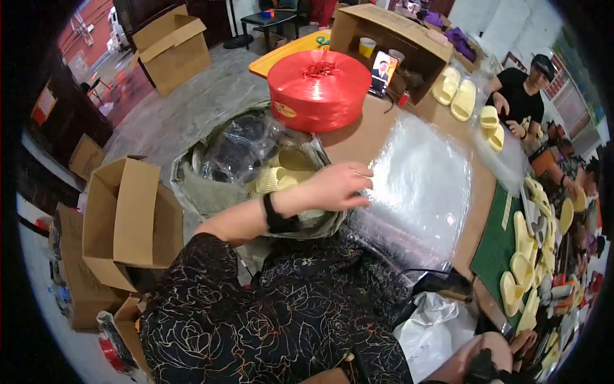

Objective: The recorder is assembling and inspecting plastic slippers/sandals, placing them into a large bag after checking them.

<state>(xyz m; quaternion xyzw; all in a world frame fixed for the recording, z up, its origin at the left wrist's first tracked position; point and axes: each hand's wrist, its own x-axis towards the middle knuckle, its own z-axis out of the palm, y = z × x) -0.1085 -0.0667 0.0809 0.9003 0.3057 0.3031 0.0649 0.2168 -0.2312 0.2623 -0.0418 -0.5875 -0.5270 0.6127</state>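
My left hand (342, 187) reaches from the left, a black band on its wrist, over the near left corner of a stack of clear plastic bags (419, 185). Its fingers are apart and nothing shows between them; whether they touch the top bag I cannot tell. Below and behind the forearm stands a wide grey-green sack (195, 192) holding pale yellow slippers (276, 179) and dark items in clear plastic (240, 150). My right hand is out of sight.
A big roll of red plastic twine (320, 89) stands beyond my hand. Behind it lies an open carton (390, 29) with a phone (382, 72) in front. More yellow slippers (463, 101) line the table's right side, where people (524, 89) work. Cartons (128, 217) stand at left.
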